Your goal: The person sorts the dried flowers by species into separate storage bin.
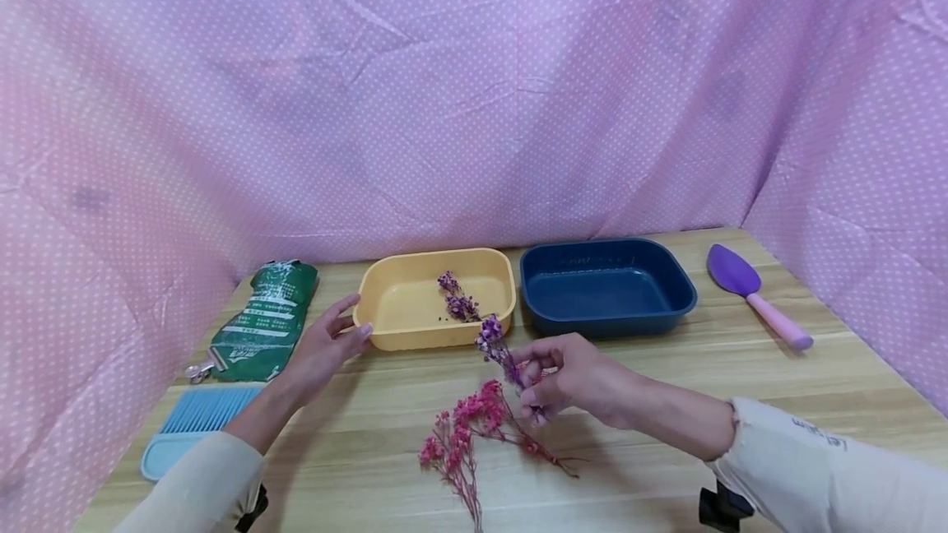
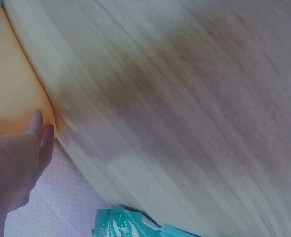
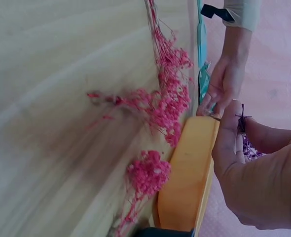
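Observation:
My right hand point(image 1: 573, 381) pinches a sprig of purple dried flowers point(image 1: 492, 337) between thumb and fingers, close to the front right corner of a yellow tray point(image 1: 415, 339). Inside that tray lie more purple dried flowers point(image 1: 461, 305), with a few dark crumbs beside them. The left hand point(image 1: 326, 352) touches the tray's left end, its fingers fairly straight along the wall in the left wrist view. Pink dried flowers point(image 1: 481, 410) lie on the table below my right hand, their thin stems pointing toward the near side. Part of the held sprig is hidden by the right fingers.
To the right of the yellow tray stands a dark blue tray point(image 1: 607, 325). Farther right lies a purple spatula point(image 1: 735, 271) with a pink handle. At the left are a green bag point(image 1: 270, 311) with a metal clip and a light blue brush point(image 1: 174, 451). Pink dotted cloth hangs behind.

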The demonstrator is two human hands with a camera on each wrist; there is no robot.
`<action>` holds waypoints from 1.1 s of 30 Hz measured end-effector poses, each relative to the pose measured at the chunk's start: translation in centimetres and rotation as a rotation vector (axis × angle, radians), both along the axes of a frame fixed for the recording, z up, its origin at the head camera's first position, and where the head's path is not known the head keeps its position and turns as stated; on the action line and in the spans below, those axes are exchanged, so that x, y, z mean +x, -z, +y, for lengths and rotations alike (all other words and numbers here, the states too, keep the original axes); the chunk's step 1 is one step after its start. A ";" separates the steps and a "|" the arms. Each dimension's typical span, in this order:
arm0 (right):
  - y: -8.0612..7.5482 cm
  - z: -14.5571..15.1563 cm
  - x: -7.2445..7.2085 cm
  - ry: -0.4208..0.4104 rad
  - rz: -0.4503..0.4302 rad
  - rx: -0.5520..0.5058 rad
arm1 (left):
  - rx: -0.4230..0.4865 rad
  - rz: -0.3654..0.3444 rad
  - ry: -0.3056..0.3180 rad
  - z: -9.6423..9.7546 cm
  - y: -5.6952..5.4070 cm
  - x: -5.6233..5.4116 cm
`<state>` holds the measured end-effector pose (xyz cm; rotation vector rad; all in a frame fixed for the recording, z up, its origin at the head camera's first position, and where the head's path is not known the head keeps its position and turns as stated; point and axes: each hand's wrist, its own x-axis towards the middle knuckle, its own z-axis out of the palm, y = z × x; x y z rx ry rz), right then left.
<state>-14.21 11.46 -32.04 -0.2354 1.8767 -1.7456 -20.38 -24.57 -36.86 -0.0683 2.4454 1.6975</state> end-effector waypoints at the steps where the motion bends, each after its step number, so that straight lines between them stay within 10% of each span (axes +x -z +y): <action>1: 0.0 0.0 -0.2 0.003 0.005 -0.002 | 0.001 0.000 0.001 0.0 0.0 0.0; 33: -2.2 -3.7 -7.8 0.082 0.084 -0.035 | 0.018 -0.008 -0.004 0.2 -0.3 0.2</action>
